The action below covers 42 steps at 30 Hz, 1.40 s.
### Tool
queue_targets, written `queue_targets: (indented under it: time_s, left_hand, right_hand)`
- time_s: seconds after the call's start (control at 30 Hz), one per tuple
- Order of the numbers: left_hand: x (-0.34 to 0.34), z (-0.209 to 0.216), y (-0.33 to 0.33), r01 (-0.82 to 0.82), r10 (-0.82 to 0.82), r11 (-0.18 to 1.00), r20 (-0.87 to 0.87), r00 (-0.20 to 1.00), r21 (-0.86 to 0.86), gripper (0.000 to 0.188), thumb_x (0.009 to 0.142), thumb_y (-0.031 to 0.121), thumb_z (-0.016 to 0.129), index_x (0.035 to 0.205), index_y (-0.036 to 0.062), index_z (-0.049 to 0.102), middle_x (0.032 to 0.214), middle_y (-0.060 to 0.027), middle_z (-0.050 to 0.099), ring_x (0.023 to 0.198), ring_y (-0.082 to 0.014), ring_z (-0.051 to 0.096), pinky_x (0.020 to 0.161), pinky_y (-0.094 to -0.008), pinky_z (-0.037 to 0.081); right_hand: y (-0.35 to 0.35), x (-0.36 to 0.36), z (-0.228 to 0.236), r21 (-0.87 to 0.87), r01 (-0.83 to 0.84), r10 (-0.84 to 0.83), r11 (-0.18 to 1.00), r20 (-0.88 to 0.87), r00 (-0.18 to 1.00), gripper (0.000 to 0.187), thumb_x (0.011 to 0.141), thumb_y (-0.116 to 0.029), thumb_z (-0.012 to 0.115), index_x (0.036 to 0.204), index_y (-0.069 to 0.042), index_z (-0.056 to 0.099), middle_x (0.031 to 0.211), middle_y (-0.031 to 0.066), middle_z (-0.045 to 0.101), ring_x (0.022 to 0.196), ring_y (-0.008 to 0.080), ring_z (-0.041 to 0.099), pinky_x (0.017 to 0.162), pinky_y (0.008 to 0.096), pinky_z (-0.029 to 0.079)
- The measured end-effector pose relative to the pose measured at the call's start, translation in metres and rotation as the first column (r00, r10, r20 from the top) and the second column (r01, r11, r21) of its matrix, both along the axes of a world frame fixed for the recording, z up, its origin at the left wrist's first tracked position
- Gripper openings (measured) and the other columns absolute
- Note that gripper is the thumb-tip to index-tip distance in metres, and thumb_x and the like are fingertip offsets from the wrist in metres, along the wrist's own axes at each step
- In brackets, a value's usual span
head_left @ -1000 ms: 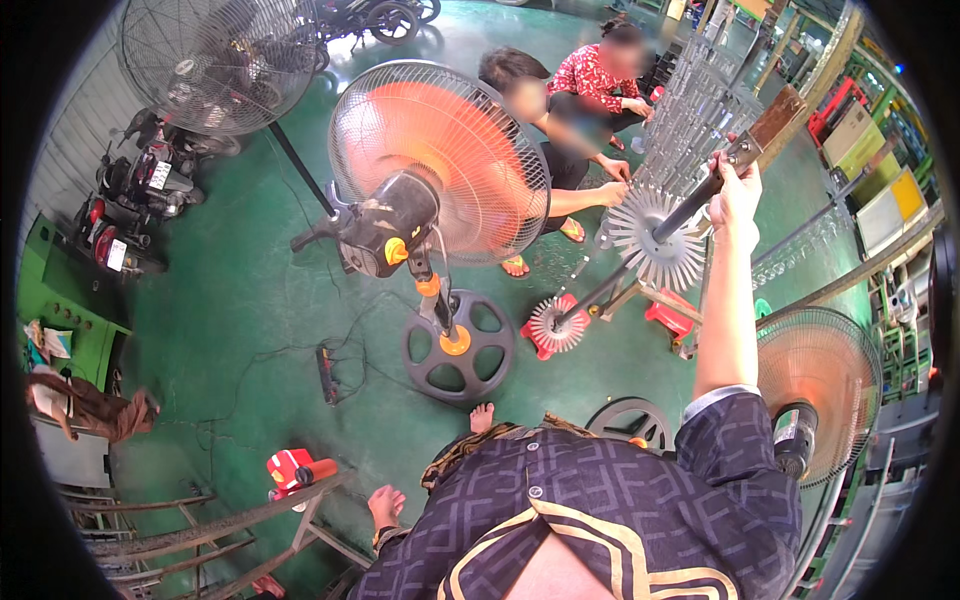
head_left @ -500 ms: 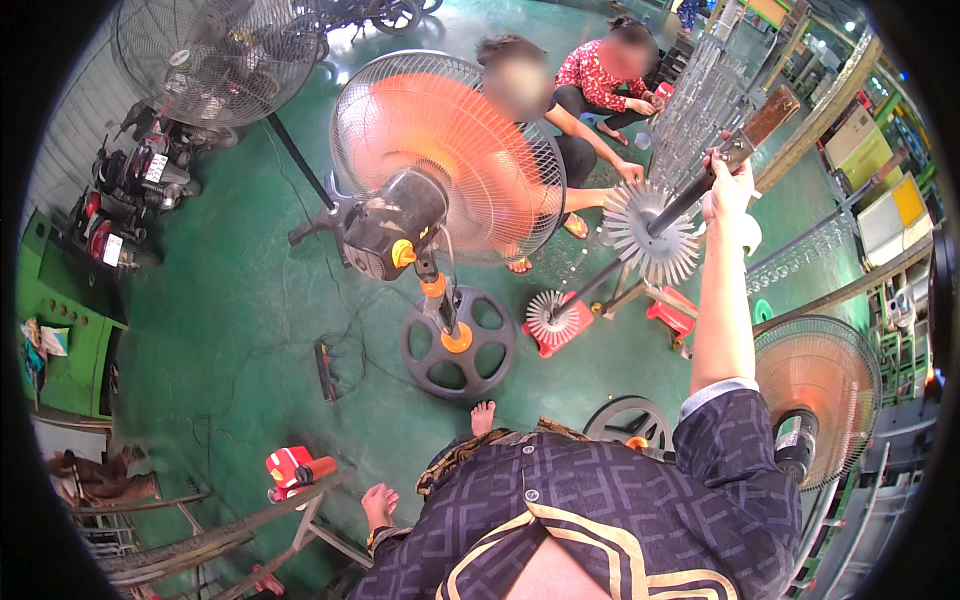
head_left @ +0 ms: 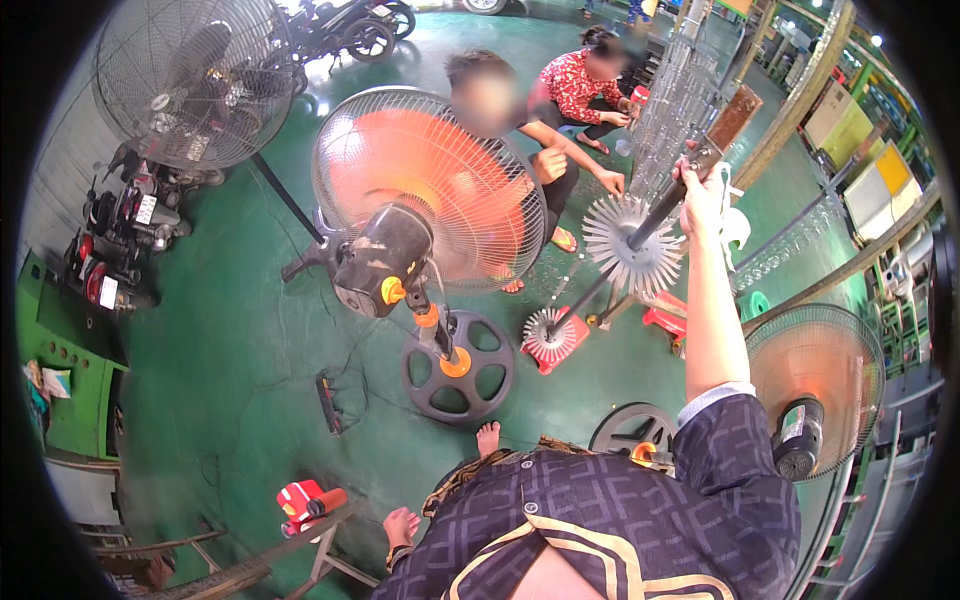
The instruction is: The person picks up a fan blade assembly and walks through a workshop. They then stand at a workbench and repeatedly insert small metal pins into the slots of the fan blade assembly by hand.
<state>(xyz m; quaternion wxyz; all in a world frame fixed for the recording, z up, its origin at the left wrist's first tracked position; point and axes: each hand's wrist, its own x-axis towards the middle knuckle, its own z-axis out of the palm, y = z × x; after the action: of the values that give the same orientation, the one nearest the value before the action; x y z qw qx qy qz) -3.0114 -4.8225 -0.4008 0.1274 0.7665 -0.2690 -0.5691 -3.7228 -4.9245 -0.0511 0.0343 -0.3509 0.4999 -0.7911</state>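
Note:
My right hand (head_left: 703, 203) is closed around the top end of a dark metal shaft (head_left: 657, 217), below a rusty flat metal plate (head_left: 735, 115). On the shaft sits a large disc with radial metal fins (head_left: 632, 262). A smaller finned disc (head_left: 550, 337) is at its low end, over a red base (head_left: 570, 352). My right arm is stretched forward. My left hand (head_left: 402, 525) hangs low by my left side, fingers loosely apart, nothing seen in it. A co-worker's hand (head_left: 611, 183) is close above the large disc.
An orange-bladed stand fan (head_left: 430, 185) stands ahead on a round black base (head_left: 412, 382). Another fan (head_left: 815, 375) is at my right, a larger one (head_left: 190, 75) far left. Clear plastic pieces (head_left: 672, 110) hang behind the shaft. A cabled power strip (head_left: 328, 405) lies on the floor.
My view has shifted. My right hand still holds the shaft. The nearer co-worker's one hand has come away from the large disc and the other is raised.

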Motion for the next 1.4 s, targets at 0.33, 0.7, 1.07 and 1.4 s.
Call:
queue_targets:
  time_s: [0.33,0.7,1.07,1.4]
  left_hand:
    - [-0.070,-0.040,-0.071,0.112,-0.134,0.988,-0.222,0.966,-0.111,0.020,0.083,0.015,0.059,0.096,0.0003,0.059,0.076,-0.0118,0.064,0.056,-0.0160,0.061,0.042,-0.0223,0.043]
    - [-0.088,-0.043,-0.055,0.473,-0.472,0.855,0.058,0.880,-0.212,0.022,0.077,0.016,0.065,0.087,-0.0042,0.064,0.073,-0.0089,0.065,0.062,-0.0132,0.062,0.058,-0.0245,0.049]
    - [-0.060,-0.090,-0.009,0.436,-0.443,0.880,0.005,0.897,-0.189,0.027,0.073,0.022,0.068,0.089,-0.0004,0.067,0.079,-0.0094,0.067,0.072,-0.0110,0.060,0.067,-0.0270,0.047]
    - [-0.071,-0.106,0.004,0.440,-0.449,0.869,0.013,0.894,-0.229,0.026,0.074,0.022,0.067,0.088,0.0006,0.067,0.078,-0.0088,0.068,0.071,-0.0111,0.061,0.067,-0.0267,0.047]
  right_hand:
    - [-0.001,0.000,-0.005,-0.014,-0.074,0.074,0.997,-0.019,0.997,0.026,0.084,-0.003,0.056,0.110,-0.003,0.052,0.078,0.0013,0.055,0.068,0.0089,0.050,0.065,0.0212,0.041]
    - [-0.002,0.016,0.006,0.090,0.205,-0.200,0.975,-0.059,0.978,0.030,0.076,-0.014,0.070,0.099,-0.005,0.052,0.080,0.0016,0.057,0.065,0.0089,0.051,0.059,0.0232,0.042]
    - [-0.010,-0.009,-0.013,0.092,0.196,-0.192,0.976,-0.051,0.980,0.016,0.083,-0.013,0.063,0.092,-0.005,0.053,0.072,-0.0011,0.054,0.061,0.0081,0.049,0.057,0.0216,0.040]
    - [-0.010,-0.010,-0.011,0.037,0.099,-0.098,0.994,-0.027,0.995,0.014,0.083,-0.012,0.062,0.093,-0.006,0.053,0.072,-0.0009,0.053,0.062,0.0086,0.048,0.058,0.0224,0.040]
